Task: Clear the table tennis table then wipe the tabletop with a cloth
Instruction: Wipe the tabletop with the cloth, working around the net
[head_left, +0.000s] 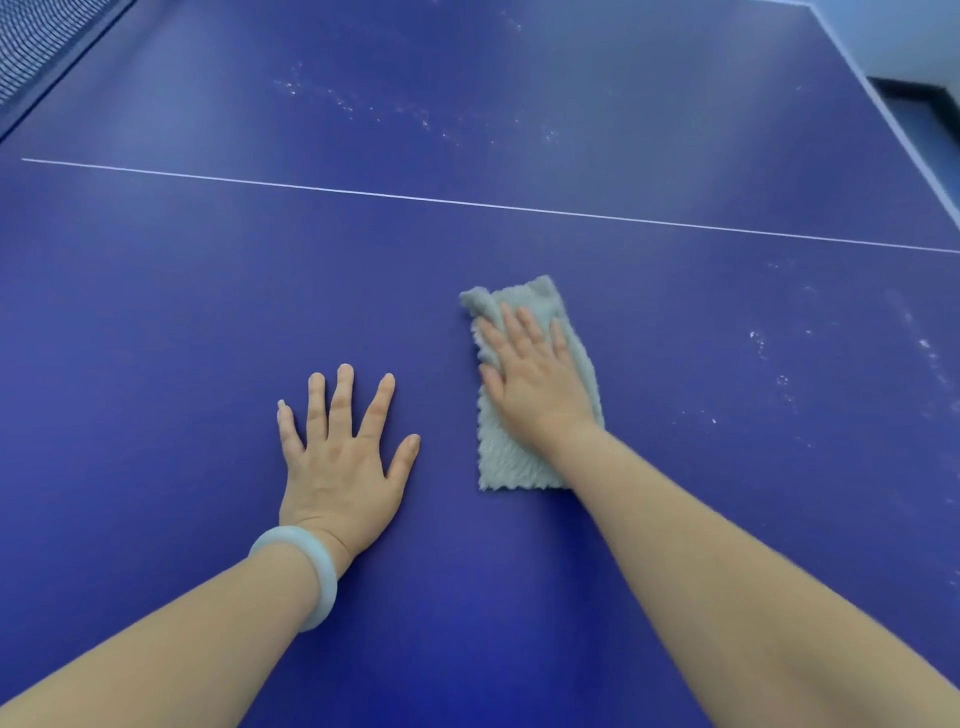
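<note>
Blue tabletop (156, 312) fills nearly the whole view. White line (467, 203) crosses it left to right, dropping toward the right. Beyond the line there is a wide bare stretch of blue up to the net (36, 41) at far left. The table's right edge (894, 130) runs diagonally down to meet the line's right end. Pale floor and a dark shape (924, 104) sit past that edge. On the near side of the line, open blue surface lies to the left, right and front of both hands.

Grey-green cloth (511, 462) lies flat on the near side of the line, its far left corner rumpled. Right hand (535, 379) presses on the cloth, palm down and fingers straight, not clenched. Left hand (340, 457) is just left of the cloth, flat on the bare tabletop with fingers spread, grasping nothing. Pale bracelet (306, 571) is on the left wrist. White specks (363, 104) are scattered beyond the line, with more (779, 379) on the near side at right.
</note>
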